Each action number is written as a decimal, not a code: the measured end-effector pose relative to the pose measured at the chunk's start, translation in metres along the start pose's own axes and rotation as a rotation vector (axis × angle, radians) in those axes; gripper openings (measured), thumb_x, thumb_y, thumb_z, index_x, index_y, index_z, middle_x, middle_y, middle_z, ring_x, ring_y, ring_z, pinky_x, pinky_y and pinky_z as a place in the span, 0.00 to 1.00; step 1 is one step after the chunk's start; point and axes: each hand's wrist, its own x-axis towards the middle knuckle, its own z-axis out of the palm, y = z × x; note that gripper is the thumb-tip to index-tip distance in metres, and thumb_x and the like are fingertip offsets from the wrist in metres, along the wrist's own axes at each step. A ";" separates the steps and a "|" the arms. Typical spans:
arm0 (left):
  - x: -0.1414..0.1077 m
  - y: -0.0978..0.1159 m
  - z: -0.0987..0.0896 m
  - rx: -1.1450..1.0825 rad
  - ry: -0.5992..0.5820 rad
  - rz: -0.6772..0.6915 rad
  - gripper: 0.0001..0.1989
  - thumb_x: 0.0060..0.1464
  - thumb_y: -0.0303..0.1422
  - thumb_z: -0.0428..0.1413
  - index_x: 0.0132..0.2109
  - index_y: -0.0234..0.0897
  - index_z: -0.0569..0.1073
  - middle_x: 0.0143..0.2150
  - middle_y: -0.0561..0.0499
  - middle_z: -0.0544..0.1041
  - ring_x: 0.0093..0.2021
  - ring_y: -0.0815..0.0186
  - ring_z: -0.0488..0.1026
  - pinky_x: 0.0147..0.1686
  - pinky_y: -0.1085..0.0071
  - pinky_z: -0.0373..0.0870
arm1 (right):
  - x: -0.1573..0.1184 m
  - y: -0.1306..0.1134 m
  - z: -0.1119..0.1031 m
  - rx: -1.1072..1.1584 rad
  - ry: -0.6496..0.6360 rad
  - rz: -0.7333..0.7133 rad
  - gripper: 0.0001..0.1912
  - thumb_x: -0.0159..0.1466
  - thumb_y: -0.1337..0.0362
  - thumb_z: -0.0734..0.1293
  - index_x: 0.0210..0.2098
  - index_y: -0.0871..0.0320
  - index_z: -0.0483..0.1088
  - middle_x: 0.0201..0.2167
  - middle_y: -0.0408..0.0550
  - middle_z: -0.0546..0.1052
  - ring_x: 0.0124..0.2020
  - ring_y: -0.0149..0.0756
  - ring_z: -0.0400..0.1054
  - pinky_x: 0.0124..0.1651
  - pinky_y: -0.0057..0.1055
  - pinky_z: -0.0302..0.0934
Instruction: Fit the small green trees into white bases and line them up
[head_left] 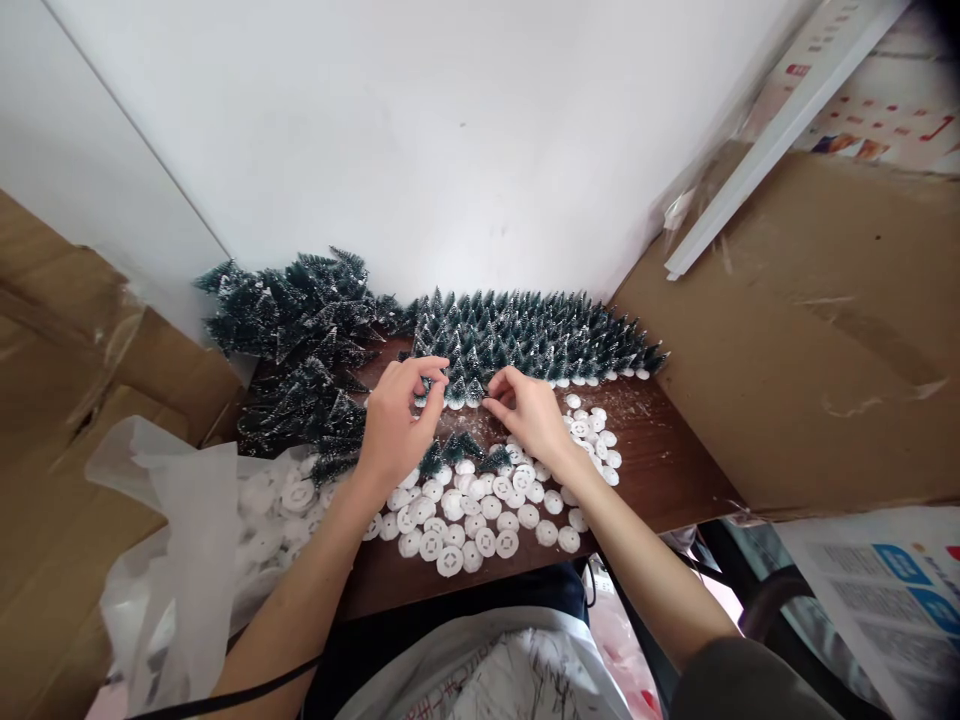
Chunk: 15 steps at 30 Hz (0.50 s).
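Note:
Small dark green miniature trees (517, 335), frosted white, stand upright in packed rows on a brown table. Over the left end of the front row is my left hand (401, 415), its thumb and index finger apart beside the trees, nothing seen held between them. My right hand (532, 415) has its thumb and index finger pinched at the edge of a front-row miniature tree (472, 389) on a white base. A few loose trees (454, 450) lie between my wrists. Round white bases (487, 508) are scattered nearer to me.
A heap of loose trees (300, 310) fills the left back. Beside my left forearm, a translucent plastic bag (169, 500) holds more bases. Cardboard boxes (832, 340) (67, 420) flank the table, and a white wall (420, 150) rises behind it.

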 end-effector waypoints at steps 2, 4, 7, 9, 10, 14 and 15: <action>-0.001 -0.001 -0.001 -0.023 -0.027 -0.013 0.09 0.59 0.26 0.53 0.46 0.38 0.73 0.32 0.54 0.75 0.29 0.69 0.64 0.30 0.72 0.62 | -0.005 -0.004 -0.010 -0.024 0.005 -0.007 0.04 0.62 0.70 0.69 0.35 0.57 0.69 0.33 0.45 0.78 0.31 0.33 0.71 0.37 0.32 0.63; -0.002 0.000 -0.003 -0.060 -0.090 -0.022 0.09 0.60 0.28 0.53 0.47 0.38 0.73 0.31 0.54 0.74 0.28 0.70 0.64 0.28 0.73 0.62 | -0.012 -0.007 -0.020 -0.031 -0.031 -0.020 0.03 0.62 0.69 0.69 0.35 0.57 0.71 0.33 0.45 0.79 0.32 0.34 0.71 0.38 0.32 0.63; -0.003 0.002 -0.003 -0.108 -0.250 0.033 0.08 0.61 0.29 0.53 0.46 0.38 0.75 0.32 0.53 0.76 0.28 0.70 0.66 0.28 0.73 0.63 | -0.028 -0.010 -0.033 -0.017 -0.189 -0.081 0.02 0.63 0.66 0.70 0.36 0.56 0.74 0.35 0.44 0.79 0.33 0.34 0.71 0.37 0.32 0.62; -0.005 0.003 -0.002 -0.122 -0.356 0.116 0.08 0.61 0.29 0.53 0.45 0.38 0.75 0.35 0.52 0.78 0.32 0.68 0.69 0.31 0.71 0.66 | -0.039 -0.011 -0.039 -0.013 -0.285 -0.143 0.07 0.61 0.64 0.72 0.39 0.56 0.75 0.38 0.45 0.79 0.37 0.35 0.71 0.39 0.32 0.63; -0.005 0.004 -0.001 -0.124 -0.397 0.157 0.07 0.61 0.29 0.53 0.44 0.37 0.75 0.36 0.51 0.78 0.35 0.67 0.70 0.34 0.70 0.67 | -0.043 -0.010 -0.040 -0.017 -0.327 -0.176 0.09 0.61 0.64 0.73 0.41 0.55 0.75 0.40 0.46 0.79 0.39 0.36 0.71 0.41 0.33 0.63; -0.007 0.007 0.004 -0.135 -0.518 0.222 0.07 0.61 0.30 0.54 0.44 0.37 0.75 0.41 0.49 0.79 0.42 0.62 0.70 0.42 0.64 0.69 | -0.055 -0.009 -0.036 -0.012 -0.333 -0.194 0.10 0.61 0.71 0.72 0.42 0.57 0.75 0.40 0.47 0.78 0.39 0.35 0.71 0.42 0.32 0.64; -0.008 0.007 0.005 -0.139 -0.549 0.215 0.07 0.61 0.32 0.55 0.44 0.37 0.75 0.42 0.49 0.79 0.43 0.62 0.70 0.43 0.63 0.69 | -0.056 -0.009 -0.034 0.003 -0.304 -0.172 0.10 0.60 0.72 0.72 0.41 0.57 0.74 0.39 0.46 0.78 0.37 0.34 0.71 0.40 0.31 0.64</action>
